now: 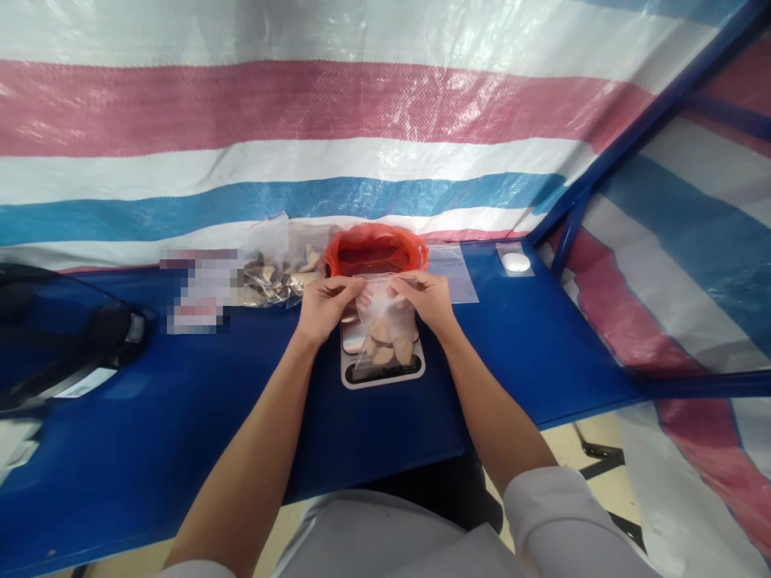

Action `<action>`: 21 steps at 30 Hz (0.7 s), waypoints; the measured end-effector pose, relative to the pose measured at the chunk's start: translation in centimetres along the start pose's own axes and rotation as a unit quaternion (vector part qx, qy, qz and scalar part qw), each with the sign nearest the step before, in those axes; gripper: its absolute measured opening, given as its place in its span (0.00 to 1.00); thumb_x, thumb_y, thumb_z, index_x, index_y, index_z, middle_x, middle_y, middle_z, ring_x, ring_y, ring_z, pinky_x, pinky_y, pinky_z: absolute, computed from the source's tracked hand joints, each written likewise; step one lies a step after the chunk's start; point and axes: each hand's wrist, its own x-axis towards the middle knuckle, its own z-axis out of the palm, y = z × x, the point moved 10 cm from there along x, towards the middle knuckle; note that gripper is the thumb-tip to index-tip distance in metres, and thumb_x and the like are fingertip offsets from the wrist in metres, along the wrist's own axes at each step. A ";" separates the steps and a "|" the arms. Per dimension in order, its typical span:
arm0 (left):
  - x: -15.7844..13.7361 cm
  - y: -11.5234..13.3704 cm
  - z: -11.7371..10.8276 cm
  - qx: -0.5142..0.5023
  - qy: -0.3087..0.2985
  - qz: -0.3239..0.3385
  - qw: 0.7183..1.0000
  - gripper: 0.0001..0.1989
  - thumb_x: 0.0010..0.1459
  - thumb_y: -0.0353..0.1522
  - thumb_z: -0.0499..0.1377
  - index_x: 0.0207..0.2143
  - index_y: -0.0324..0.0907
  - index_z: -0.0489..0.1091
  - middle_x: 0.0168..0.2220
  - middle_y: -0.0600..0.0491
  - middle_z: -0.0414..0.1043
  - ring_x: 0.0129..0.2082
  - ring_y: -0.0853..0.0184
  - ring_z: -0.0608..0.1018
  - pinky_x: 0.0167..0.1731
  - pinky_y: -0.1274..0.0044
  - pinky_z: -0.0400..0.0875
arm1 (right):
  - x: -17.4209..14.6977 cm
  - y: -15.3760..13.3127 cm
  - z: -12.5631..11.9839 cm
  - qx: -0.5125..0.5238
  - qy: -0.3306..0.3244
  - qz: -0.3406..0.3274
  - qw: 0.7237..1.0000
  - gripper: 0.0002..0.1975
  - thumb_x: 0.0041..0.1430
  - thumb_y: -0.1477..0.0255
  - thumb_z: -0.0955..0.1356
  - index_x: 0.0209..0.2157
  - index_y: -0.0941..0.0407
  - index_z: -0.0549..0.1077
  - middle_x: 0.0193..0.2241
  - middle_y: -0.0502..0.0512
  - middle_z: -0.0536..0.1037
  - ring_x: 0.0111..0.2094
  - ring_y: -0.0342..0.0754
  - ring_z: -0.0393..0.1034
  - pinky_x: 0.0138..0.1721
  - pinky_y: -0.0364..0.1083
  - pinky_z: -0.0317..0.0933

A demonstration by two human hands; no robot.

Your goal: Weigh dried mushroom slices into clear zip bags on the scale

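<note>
Between my two hands hangs a clear zip bag [385, 317] with several tan, dried-looking slices in its bottom. My left hand [328, 305] pinches the bag's top edge at the left, thumb against fingers. At the right end of the same edge, my right hand [426, 297] pinches it too. Below the bag lies a white kitchen scale [355, 379] with a dark display strip, which the bag partly covers. Just behind my hands stands an open red plastic bag [377, 239]; its contents cannot be made out.
Filled clear bags [265, 277] of tan pieces lie left of the red bag. Flat clear bags [454, 273] and a white round object [516, 262] are to the right. Black equipment [114, 337] sits at the left of the blue table [210, 417]. Striped sheeting [301, 104] hangs behind.
</note>
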 end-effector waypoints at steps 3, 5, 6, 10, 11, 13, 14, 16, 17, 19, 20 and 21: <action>-0.2 0.1 -0.1 0.008 0.006 0.006 1.000 0.13 0.51 0.42 0.69 0.26 0.41 0.80 0.24 0.50 0.80 0.21 0.67 0.78 0.23 0.77 0.75 | 0.0 0.1 0.2 -0.001 -0.002 0.007 1.000 0.16 0.50 0.57 0.74 0.32 0.56 0.80 0.26 0.53 0.81 0.27 0.47 0.74 0.25 0.44 0.69; -0.3 0.0 -0.1 0.012 0.008 -0.004 1.000 0.14 0.51 0.43 0.69 0.27 0.40 0.80 0.24 0.50 0.79 0.21 0.66 0.78 0.21 0.78 0.74 | 0.0 0.0 0.4 -0.002 -0.007 0.005 1.000 0.16 0.51 0.58 0.74 0.33 0.58 0.81 0.26 0.54 0.81 0.28 0.47 0.75 0.26 0.44 0.70; -0.3 -0.1 0.0 0.011 0.008 -0.011 1.000 0.15 0.50 0.44 0.69 0.27 0.40 0.80 0.24 0.50 0.79 0.21 0.66 0.78 0.20 0.78 0.73 | 0.0 -0.1 0.4 -0.003 -0.009 0.001 1.000 0.16 0.52 0.58 0.74 0.32 0.58 0.81 0.26 0.54 0.81 0.28 0.47 0.75 0.27 0.44 0.70; -0.5 -0.1 0.4 -0.010 -0.002 -0.036 0.999 0.18 0.48 0.46 0.70 0.28 0.40 0.79 0.24 0.51 0.78 0.19 0.67 0.77 0.19 0.78 0.73 | 0.0 -0.2 0.3 -0.003 -0.012 -0.008 1.000 0.15 0.53 0.58 0.73 0.30 0.57 0.81 0.26 0.53 0.81 0.28 0.46 0.75 0.26 0.43 0.70; -0.5 -0.1 0.5 -0.016 -0.004 -0.043 0.999 0.18 0.47 0.46 0.71 0.29 0.40 0.79 0.24 0.51 0.78 0.19 0.67 0.77 0.19 0.77 0.74 | 0.1 -0.1 0.2 0.002 -0.009 -0.002 1.000 0.16 0.52 0.57 0.73 0.30 0.56 0.81 0.25 0.53 0.81 0.27 0.46 0.75 0.25 0.43 0.69; -0.5 -0.2 0.6 -0.024 -0.007 -0.057 0.998 0.19 0.46 0.46 0.71 0.30 0.40 0.78 0.24 0.52 0.78 0.19 0.68 0.76 0.19 0.77 0.74 | 0.1 0.3 0.0 0.017 -0.006 0.020 1.000 0.17 0.49 0.55 0.75 0.30 0.56 0.81 0.24 0.52 0.81 0.26 0.46 0.75 0.24 0.43 0.69; -0.5 -0.3 0.6 -0.026 -0.008 -0.060 0.998 0.19 0.45 0.46 0.71 0.30 0.39 0.78 0.24 0.52 0.78 0.19 0.68 0.76 0.19 0.77 0.74 | 0.2 0.4 -0.1 0.025 -0.006 0.030 0.999 0.18 0.48 0.55 0.75 0.30 0.55 0.81 0.24 0.51 0.81 0.25 0.46 0.74 0.24 0.43 0.69; -0.5 -0.3 0.5 -0.030 -0.004 -0.059 0.998 0.19 0.46 0.46 0.71 0.30 0.39 0.78 0.24 0.53 0.77 0.19 0.68 0.76 0.20 0.77 0.74 | 0.2 0.2 -0.3 0.036 -0.017 0.033 0.999 0.18 0.46 0.54 0.76 0.29 0.55 0.81 0.23 0.51 0.80 0.26 0.46 0.75 0.25 0.43 0.69; -0.4 -0.3 0.3 -0.034 -0.001 -0.057 0.998 0.19 0.46 0.46 0.71 0.30 0.39 0.78 0.23 0.53 0.77 0.19 0.68 0.76 0.20 0.78 0.74 | 0.2 0.1 -0.3 0.040 -0.025 0.031 0.998 0.18 0.47 0.54 0.76 0.28 0.55 0.81 0.23 0.51 0.81 0.26 0.45 0.75 0.25 0.42 0.68; -0.3 -0.3 0.1 -0.048 0.007 -0.051 0.998 0.18 0.46 0.45 0.71 0.29 0.39 0.78 0.23 0.53 0.77 0.19 0.69 0.76 0.21 0.78 0.75 | 0.2 -0.1 -0.5 0.044 -0.034 0.031 0.998 0.16 0.48 0.55 0.76 0.28 0.55 0.81 0.24 0.51 0.81 0.26 0.45 0.75 0.24 0.41 0.67; -0.3 -0.4 0.1 -0.057 0.008 -0.050 0.997 0.18 0.46 0.44 0.72 0.29 0.39 0.78 0.23 0.53 0.77 0.19 0.69 0.76 0.21 0.78 0.75 | 0.2 -0.1 -0.7 0.046 -0.035 0.033 0.998 0.15 0.49 0.56 0.76 0.28 0.55 0.81 0.25 0.51 0.81 0.26 0.45 0.75 0.23 0.41 0.66; -0.3 -0.5 0.1 -0.066 0.008 -0.052 0.996 0.18 0.46 0.44 0.72 0.28 0.39 0.78 0.23 0.53 0.77 0.19 0.70 0.76 0.22 0.78 0.75 | 0.2 0.0 -0.8 0.047 -0.034 0.036 0.998 0.14 0.50 0.57 0.76 0.29 0.54 0.82 0.25 0.51 0.82 0.27 0.45 0.76 0.23 0.41 0.66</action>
